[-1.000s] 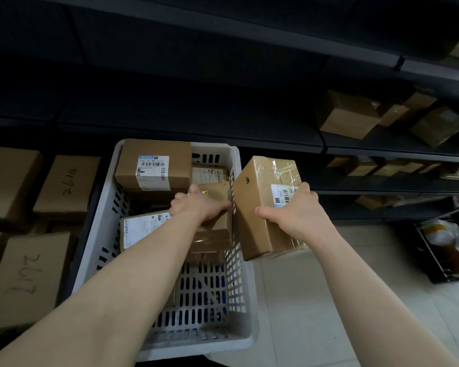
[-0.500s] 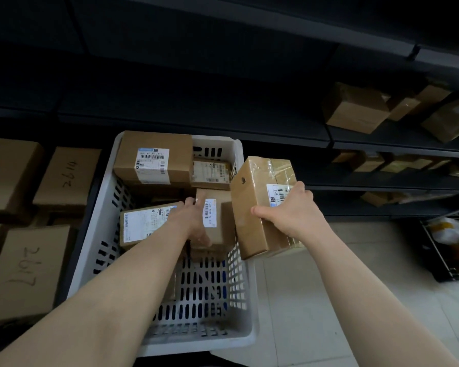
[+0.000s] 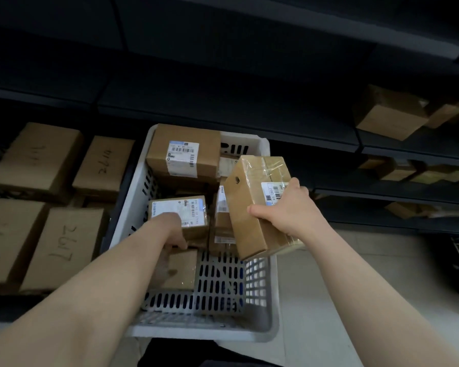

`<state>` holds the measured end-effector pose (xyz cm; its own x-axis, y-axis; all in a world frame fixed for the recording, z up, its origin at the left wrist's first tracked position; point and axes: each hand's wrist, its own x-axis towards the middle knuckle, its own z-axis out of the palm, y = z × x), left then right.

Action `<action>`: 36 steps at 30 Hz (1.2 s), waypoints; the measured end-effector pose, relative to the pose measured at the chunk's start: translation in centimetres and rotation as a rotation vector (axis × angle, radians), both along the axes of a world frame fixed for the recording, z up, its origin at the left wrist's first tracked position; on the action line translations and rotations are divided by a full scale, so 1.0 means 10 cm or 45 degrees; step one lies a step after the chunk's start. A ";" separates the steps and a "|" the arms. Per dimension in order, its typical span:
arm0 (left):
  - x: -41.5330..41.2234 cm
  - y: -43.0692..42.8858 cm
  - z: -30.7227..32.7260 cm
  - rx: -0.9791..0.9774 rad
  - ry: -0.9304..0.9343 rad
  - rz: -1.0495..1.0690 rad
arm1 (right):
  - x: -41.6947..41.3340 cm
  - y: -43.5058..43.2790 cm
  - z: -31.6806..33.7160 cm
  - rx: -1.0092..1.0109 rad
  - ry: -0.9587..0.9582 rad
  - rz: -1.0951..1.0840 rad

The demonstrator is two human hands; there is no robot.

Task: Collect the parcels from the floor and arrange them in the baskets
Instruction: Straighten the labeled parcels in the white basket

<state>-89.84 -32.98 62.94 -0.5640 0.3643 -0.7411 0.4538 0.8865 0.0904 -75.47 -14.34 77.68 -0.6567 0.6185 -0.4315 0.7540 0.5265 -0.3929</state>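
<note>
Two risks stand out from where I sit. First, the taped parcel (image 3: 252, 207) hangs tilted over the right rim of the basket (image 3: 204, 332), and about half of it overhangs the floor (image 3: 316, 300). My right hand (image 3: 284, 215) has it in a one-handed clamp, thumb on the left face and fingers wrapped over the label side. The tape looks glossy, so I judge it could slide out of that grip and drop outside the basket, or clip the rim on the way in.

Second, the free space inside is tight. My left hand (image 3: 170, 230) is down in the near half, fingers bent at the near edge of the labelled parcel (image 3: 178, 210) and just above the small parcel (image 3: 179, 271). I cannot tell whether it grips either one or only touches them. If the taped parcel comes down before that hand is clear, I expect it to pinch the fingers. It might also tip the upright parcel (image 3: 221, 221), which stands just left of it. The large parcel (image 3: 183, 152) sits high at the far end and could shift if the pile is nudged.

I cannot see what the basket stands on. Pale floor tiles show to its right. Dark shelving (image 3: 223, 112) fills the far side, with brown boxes (image 3: 390, 115) on its right bays. Numbered cartons (image 3: 64, 247) are packed on the left, and the light is dim.
</note>
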 end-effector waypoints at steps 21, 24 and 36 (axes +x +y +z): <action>0.15 -0.62 -0.28 0.120 -0.013 -0.010 | 0.08 -0.56 -0.21 -0.151 -0.075 0.502; 0.32 -0.72 -0.41 0.174 0.016 -0.055 | 0.12 -0.64 -0.38 -0.164 -0.122 0.522; 0.53 -0.65 -1.05 -0.189 0.245 -0.467 | 0.29 -0.61 -0.58 -0.182 -0.089 0.445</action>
